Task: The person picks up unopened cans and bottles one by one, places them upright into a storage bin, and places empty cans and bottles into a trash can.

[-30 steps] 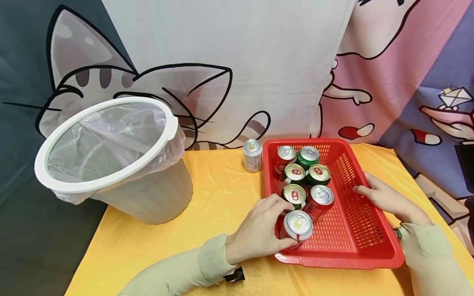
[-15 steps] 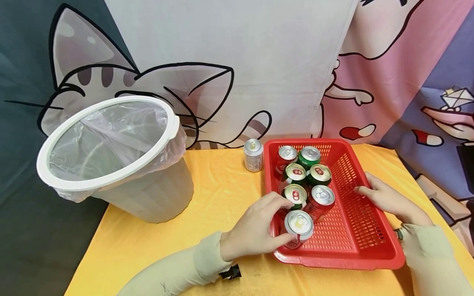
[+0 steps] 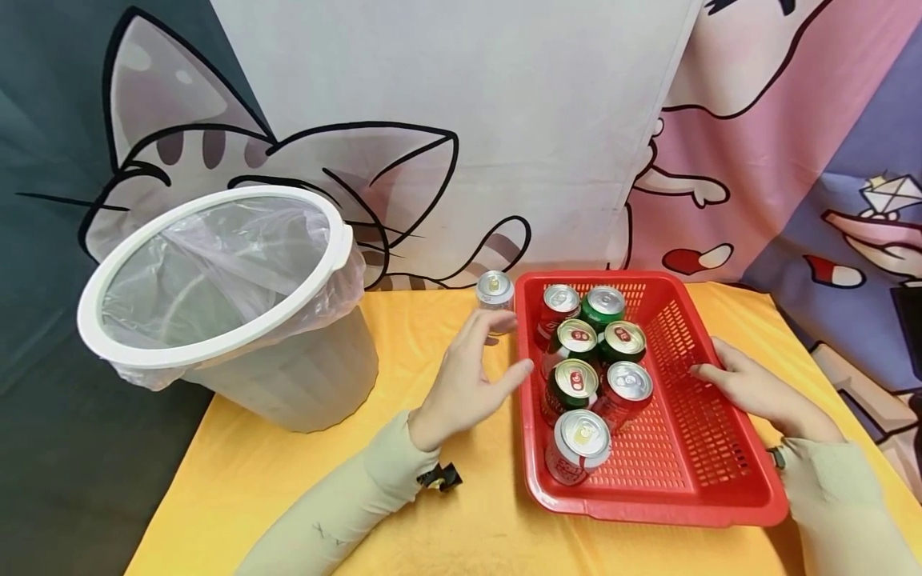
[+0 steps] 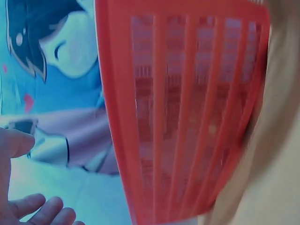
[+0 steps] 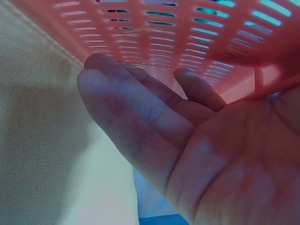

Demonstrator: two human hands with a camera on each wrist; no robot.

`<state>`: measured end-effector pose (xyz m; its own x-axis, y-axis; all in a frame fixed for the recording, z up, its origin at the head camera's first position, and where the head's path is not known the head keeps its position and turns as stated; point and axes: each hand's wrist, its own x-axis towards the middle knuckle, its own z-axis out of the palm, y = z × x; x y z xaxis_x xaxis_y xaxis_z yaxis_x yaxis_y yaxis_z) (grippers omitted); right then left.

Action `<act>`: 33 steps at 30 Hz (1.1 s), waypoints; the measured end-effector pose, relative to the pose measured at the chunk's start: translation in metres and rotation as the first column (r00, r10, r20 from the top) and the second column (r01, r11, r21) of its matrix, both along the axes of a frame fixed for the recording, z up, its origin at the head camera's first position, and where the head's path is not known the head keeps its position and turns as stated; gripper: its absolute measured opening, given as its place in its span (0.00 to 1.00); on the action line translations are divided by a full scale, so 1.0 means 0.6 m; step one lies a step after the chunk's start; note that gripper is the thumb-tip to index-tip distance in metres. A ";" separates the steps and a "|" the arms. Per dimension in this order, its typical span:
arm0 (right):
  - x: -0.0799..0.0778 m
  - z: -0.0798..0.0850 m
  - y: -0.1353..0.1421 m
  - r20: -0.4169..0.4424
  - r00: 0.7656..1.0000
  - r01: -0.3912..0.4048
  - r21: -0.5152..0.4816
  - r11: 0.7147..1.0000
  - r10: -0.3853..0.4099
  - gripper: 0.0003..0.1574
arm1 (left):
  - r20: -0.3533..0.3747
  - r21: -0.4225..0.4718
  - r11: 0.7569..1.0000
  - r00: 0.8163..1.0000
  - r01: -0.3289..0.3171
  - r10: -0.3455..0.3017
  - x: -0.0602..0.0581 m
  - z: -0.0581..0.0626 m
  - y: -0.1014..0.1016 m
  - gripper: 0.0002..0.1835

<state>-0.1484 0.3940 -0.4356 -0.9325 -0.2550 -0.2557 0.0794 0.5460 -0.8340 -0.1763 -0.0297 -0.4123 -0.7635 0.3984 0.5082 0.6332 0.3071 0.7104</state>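
Note:
My left hand is over the yellow cloth, left of a red plastic basket, with thumb and fingers spread apart and holding nothing. Its fingertips overlap the lower part of a silver drink can standing upright outside the basket's back left corner. Inside the basket, several upright cans fill the left half, among them a green can, a red can and a silver-topped front can. My right hand grips the basket's right rim, thumb inside; its fingers lie along the outside wall beneath the rim.
A grey bin with a white ring rim and a clear plastic liner stands at the left. Behind the table hangs a cartoon-printed cloth backdrop.
My left hand has let go of the front can in the basket and moved back and left, out over the rim towards the silver can. My right hand has stayed on the basket.

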 end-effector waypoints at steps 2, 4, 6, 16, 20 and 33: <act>0.000 0.001 0.000 0.004 1.000 -0.002 -0.006 1.000 0.002 0.33 | 0.001 0.008 0.998 0.998 -0.058 0.058 -0.018 -0.005 -0.003 0.32; 0.001 0.001 0.001 0.006 1.000 -0.002 -0.010 1.000 0.002 0.34 | 0.011 0.010 0.994 0.994 -0.113 0.113 -0.037 -0.013 -0.004 0.33; 0.001 0.001 0.001 0.011 1.000 -0.001 -0.015 1.000 0.001 0.34 | 0.024 0.000 0.987 0.986 -0.164 0.164 -0.056 -0.022 -0.004 0.34; 0.001 0.002 0.001 0.023 1.000 0.006 -0.021 1.000 -0.006 0.34 | 0.040 -0.038 0.949 0.948 -0.313 0.314 -0.135 -0.062 0.004 0.37; 0.002 0.000 0.000 0.001 1.000 0.005 -0.004 1.000 -0.005 0.32 | 0.081 -0.084 0.935 0.933 -0.344 0.351 -0.155 -0.076 0.013 0.41; 0.002 0.000 -0.001 -0.013 1.000 0.005 0.010 1.000 -0.005 0.31 | 0.139 -0.124 0.926 0.918 -0.356 0.371 -0.192 -0.101 0.037 0.42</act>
<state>-0.1471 0.3935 -0.4356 -0.9371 -0.2477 -0.2460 0.0712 0.5542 -0.8293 -0.2915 -0.0076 -0.4728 -0.9316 0.1186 0.3436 0.3478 0.5654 0.7479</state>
